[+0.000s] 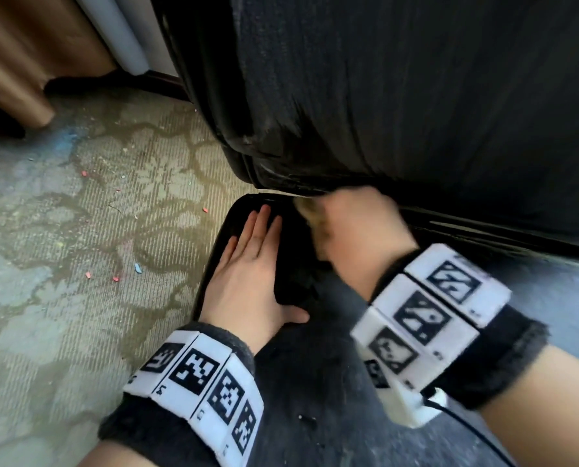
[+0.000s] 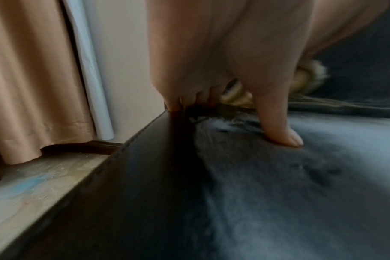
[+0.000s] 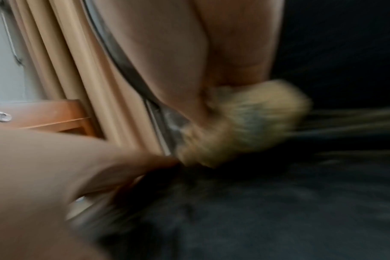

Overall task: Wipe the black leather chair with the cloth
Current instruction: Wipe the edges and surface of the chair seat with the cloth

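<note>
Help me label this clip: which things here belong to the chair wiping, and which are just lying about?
Part of the job:
- chair, black leather
- cloth, yellowish, gripped by the right hand at the seat-back crease
- left hand, flat on the seat edge

Just lying about:
- carpet
- coloured scraps on it
- curtain

Patterned carpet; small coloured scraps scattered on it

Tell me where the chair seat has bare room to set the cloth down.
The seat is bare between the two wrists, toward its near edge. Crowded: its far left corner, where the left hand presses flat, and the crease under the backrest, where the right hand grips the cloth.
</note>
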